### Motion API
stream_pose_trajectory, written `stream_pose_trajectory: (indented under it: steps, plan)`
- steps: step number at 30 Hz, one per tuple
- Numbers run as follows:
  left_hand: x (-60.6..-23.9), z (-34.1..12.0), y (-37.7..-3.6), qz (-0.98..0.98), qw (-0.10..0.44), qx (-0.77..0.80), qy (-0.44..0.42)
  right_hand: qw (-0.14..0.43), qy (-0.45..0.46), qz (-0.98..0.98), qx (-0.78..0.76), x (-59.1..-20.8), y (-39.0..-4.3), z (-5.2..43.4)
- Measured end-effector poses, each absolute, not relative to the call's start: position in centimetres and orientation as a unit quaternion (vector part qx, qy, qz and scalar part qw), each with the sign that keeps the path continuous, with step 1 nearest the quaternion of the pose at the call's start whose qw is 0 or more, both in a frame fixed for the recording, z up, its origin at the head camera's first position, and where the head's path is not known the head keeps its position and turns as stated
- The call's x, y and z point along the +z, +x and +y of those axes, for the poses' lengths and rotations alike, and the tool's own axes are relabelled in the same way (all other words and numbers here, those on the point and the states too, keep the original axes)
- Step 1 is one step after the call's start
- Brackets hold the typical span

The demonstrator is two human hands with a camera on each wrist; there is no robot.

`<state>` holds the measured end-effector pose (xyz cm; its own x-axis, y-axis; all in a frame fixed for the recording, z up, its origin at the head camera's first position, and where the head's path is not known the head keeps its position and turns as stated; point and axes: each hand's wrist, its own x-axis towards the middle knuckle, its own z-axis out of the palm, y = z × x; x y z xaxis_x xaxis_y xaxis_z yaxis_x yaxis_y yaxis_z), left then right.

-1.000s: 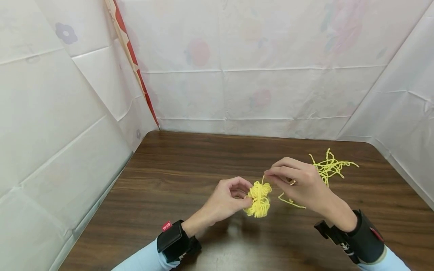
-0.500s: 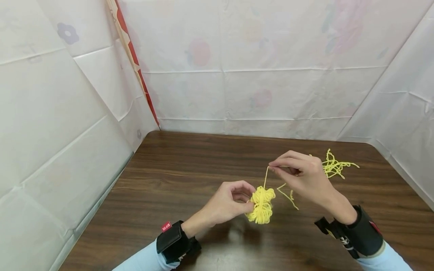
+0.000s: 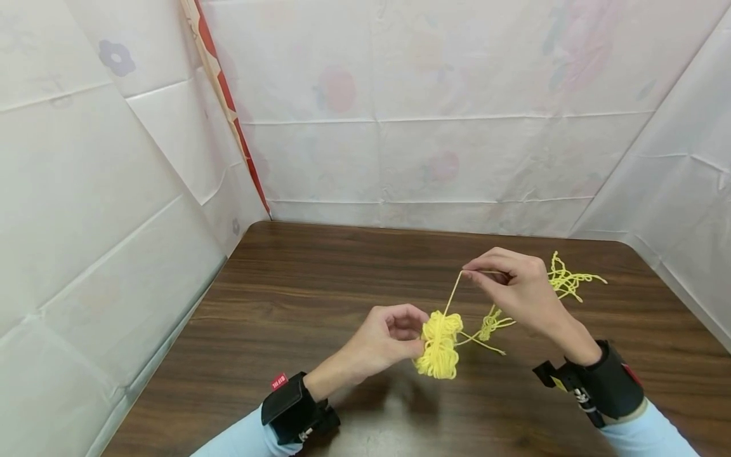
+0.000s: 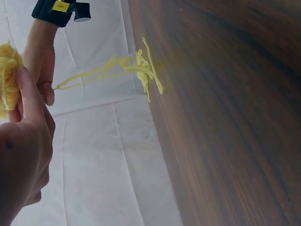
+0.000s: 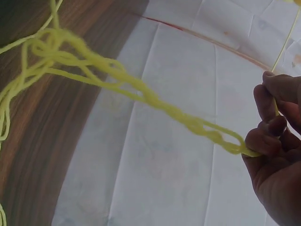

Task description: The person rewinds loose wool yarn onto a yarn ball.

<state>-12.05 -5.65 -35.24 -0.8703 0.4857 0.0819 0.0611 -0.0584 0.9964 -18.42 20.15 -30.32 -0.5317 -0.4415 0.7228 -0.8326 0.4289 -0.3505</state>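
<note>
Person's left hand (image 3: 388,339) is pinching a small yellow yarn bundle (image 3: 438,344) between thumb and curled fingers, holding it just above the dark brown wooden table (image 3: 297,304), near the middle, toward the front. Right hand (image 3: 516,289) is pinching a thin yellow yarn strand (image 3: 453,295) at the fingertips, pulling it taut up and right from the bundle. A loose yellow yarn tangle (image 3: 568,278) is lying behind the right hand, close to the table's right rear edge. White plastic sheeting (image 3: 434,114) is closing in the table on left, back and right; open wood is stretching left and behind the hands. Compared with a second ago, the right hand is sitting higher and further right, the strand is drawn out longer, and the bundle is hardly shifting.
</note>
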Motion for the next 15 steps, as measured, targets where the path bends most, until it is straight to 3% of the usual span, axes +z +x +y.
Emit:
stream_pose_trajectory:
  steps: [15]
  plan:
    - [-35.2,-6.3,-12.2,0.492,0.233,0.814,0.201,0.249,0.353,-0.83,0.354,-31.1,-19.2,21.6]
